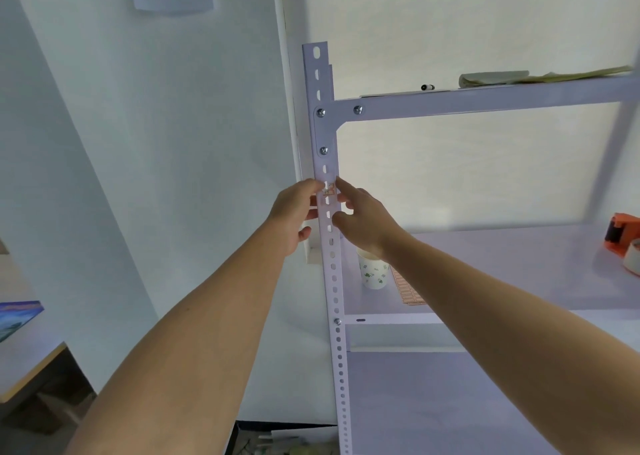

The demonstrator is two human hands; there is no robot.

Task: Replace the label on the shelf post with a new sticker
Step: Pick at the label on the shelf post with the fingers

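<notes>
Orange-printed label [329,190] on post [338,281]. Left hand [294,212] fingers at its edge, pinching or pressing unclear. Right hand [360,219] fingers spread, forefinger touching. Peeling old or sticking new: cannot tell.

White metal shelving, slotted post [337,350] at its near-left corner.
Upper shelf [485,103]: marker [428,87], with folded pale cloth [491,78] to its right.
Middle shelf [519,264]: patterned paper cup [372,274] beside the post, orange sticker sheet [407,290] just right of it. Orange tape dispenser [620,233] and tape roll [633,259] sit far right.
</notes>
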